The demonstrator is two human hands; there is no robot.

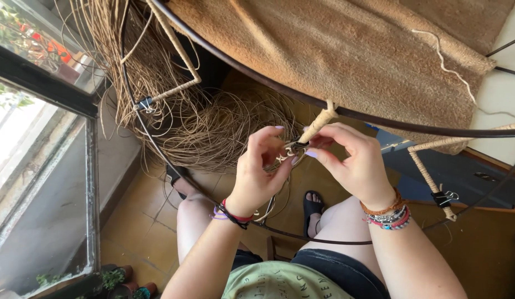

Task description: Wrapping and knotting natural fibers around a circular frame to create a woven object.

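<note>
A dark metal hoop frame [257, 80] curves across my lap. One of its spokes [317, 124] is wrapped in tan cord and meets the rim near the middle. My left hand [260, 169] pinches the cord strands at the lower end of that wrapped spoke. My right hand [351, 160] grips the same spot from the right, fingertips touching the left ones. A black binder clip [293, 147] sits between the fingers. A loose bundle of tan cord [213, 130] lies behind my hands.
Two more cord-wrapped spokes carry binder clips, one at upper left [144, 104], one at right [444, 197]. A brown towel [351, 50] drapes over the top. A window frame [91, 182] runs along the left, small potted plants [124, 282] below it.
</note>
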